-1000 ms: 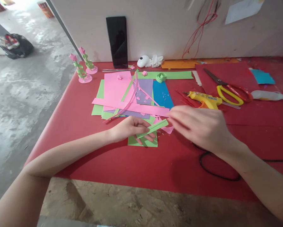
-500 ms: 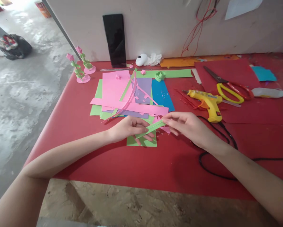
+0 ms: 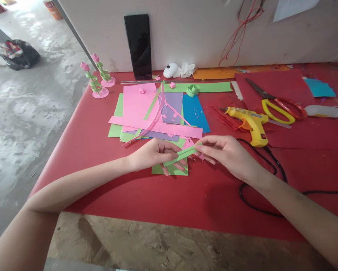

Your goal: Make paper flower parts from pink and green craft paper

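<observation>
Red tabletop (image 3: 163,199) — pale wall (image 3: 191,34) behind | grey floor (image 3: 22,124) beside | left hand (image 3: 157,152), right hand (image 3: 227,152) — both pinching green strip (image 3: 185,153)

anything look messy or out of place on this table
Mildly messy: small pinkish paper scraps lie strewn over the purple paper sheet and blue paper sheet, like uncleared offcuts. A crumpled white wad behind them looks discarded. The narrow light-green paper strip held by the left hand and right hand shows no obvious damage.

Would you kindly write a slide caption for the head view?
Left hand and right hand hold a narrow green paper strip over a red tabletop.
</observation>
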Demonstrator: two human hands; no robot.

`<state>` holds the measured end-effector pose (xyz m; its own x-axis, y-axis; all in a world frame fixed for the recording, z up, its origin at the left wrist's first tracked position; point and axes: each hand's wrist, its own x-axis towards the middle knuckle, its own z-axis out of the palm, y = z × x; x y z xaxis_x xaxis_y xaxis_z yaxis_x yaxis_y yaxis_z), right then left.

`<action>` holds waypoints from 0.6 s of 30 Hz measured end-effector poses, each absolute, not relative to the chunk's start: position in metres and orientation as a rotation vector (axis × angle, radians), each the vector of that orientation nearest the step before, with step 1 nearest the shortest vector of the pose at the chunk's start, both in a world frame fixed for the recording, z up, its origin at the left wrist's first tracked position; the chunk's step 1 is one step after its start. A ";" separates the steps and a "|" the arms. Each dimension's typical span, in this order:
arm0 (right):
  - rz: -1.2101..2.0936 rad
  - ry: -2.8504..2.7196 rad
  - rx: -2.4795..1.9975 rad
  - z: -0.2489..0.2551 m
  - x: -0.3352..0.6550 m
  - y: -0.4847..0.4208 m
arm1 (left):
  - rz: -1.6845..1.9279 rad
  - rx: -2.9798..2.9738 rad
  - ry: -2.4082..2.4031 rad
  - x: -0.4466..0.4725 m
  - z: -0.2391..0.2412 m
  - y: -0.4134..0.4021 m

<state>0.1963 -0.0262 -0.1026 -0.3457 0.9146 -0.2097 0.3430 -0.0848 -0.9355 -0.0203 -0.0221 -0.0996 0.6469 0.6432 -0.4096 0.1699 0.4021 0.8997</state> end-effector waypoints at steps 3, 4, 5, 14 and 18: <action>1.396 -1.679 -1.362 -0.099 0.197 -0.028 | 0.385 1.172 0.862 -0.020 -0.095 -0.024; 1.378 -1.680 -1.358 -0.096 0.197 -0.029 | 0.400 1.189 0.865 -0.020 -0.094 -0.024; 1.360 -1.681 -1.354 -0.093 0.197 -0.030 | 0.420 1.209 0.873 -0.020 -0.092 -0.025; 0.979 -1.829 -1.246 -0.046 0.199 -0.047 | 0.701 1.481 0.937 -0.021 -0.048 -0.040; 0.746 -1.901 -1.239 -0.022 0.205 -0.053 | 0.773 1.745 0.901 -0.017 -0.017 -0.040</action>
<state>0.2055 -0.0527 -0.0218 -0.2644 0.9275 0.2642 0.5006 0.3661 -0.7844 -0.0171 -0.0396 -0.0173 0.5213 0.8484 0.0921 0.2199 -0.2379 0.9461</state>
